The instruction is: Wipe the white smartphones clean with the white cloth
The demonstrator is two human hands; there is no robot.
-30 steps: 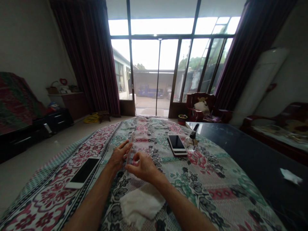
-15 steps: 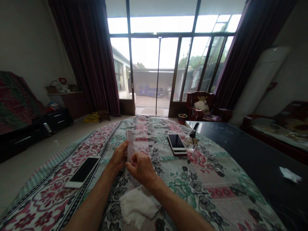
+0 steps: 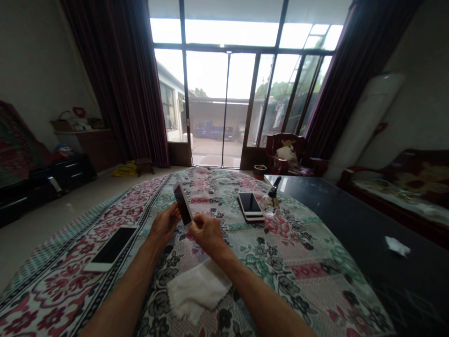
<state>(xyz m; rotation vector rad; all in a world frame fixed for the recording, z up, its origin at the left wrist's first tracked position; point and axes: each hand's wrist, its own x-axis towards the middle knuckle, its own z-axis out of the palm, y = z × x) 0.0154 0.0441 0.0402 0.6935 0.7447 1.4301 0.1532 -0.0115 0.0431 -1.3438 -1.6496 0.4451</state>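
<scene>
Slim dark-screened phone [image 3: 184,204] tilts up over the floral tablecloth [image 3: 280,262]; my right hand [image 3: 207,231] pinches its near right corner. My left hand [image 3: 164,224] is at its left edge; cannot tell if that grip closes on it. White-framed phone [image 3: 111,248] lies left, crumpled white cloth [image 3: 196,290] near, stacked white phones [image 3: 250,203] right, beside a clear black-topped bottle [image 3: 270,205].

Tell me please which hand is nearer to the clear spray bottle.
Right. The right hand, at the near end of the held smartphone, is left of the clear spray bottle and nearer the viewer; the left hand is farther left.
</scene>
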